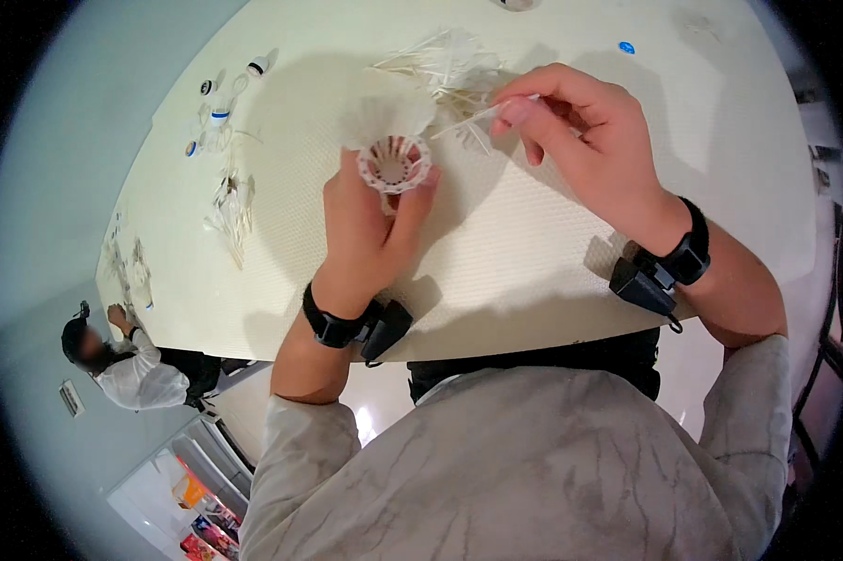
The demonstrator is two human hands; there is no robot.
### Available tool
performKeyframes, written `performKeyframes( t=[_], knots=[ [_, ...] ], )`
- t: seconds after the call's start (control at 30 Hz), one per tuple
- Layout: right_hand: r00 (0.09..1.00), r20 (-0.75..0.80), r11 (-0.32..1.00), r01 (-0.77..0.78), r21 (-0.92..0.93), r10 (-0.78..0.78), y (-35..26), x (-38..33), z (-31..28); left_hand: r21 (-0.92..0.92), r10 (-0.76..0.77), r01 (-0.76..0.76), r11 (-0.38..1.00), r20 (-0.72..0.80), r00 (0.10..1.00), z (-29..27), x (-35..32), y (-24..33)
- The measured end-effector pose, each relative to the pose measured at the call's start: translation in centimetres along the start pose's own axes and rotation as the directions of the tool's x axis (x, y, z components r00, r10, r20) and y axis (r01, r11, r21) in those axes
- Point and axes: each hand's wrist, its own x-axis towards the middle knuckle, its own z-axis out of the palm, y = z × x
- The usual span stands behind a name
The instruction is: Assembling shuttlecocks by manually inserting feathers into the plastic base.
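Note:
My left hand (370, 220) grips a white shuttlecock (393, 178) from below, its round openwork mouth facing up with a ring of dark gaps inside. White feathers (389, 117) fan out at its far edge. To the right, my right hand (594, 140) pinches a thin white feather (473, 119) between thumb and fingertips. The feather's low end points toward the shuttlecock, a small distance away. Just beyond both hands lies a loose pile of white feathers (449, 65), partly behind the right fingers.
Small shuttlecocks or capped pieces (219, 117) with blue and black bands stand at the far left of the pale table (533, 271). Another feather bunch (231, 224) lies nearer. A blue cap (626, 48) sits far right. Another person (131, 365) works at the table's left end.

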Motion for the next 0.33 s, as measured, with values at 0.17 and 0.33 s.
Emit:
performKeyframes(
  t=[0.17, 0.33],
  knots=[
    [0.997, 0.007, 0.995, 0.077, -0.059, -0.077, -0.19, -0.17, -0.03, 0.038, -0.113, 0.113, 0.993, -0.005, 0.994, 0.16, 0.11, 1.32],
    [0.991, 0.008, 0.976, 0.134, -0.172, -0.135, -0.3, -0.1, -0.18, 0.047, -0.1, 0.099, 0.994, 0.034, 0.994, 0.07, 0.24, 1.17]
  ],
)
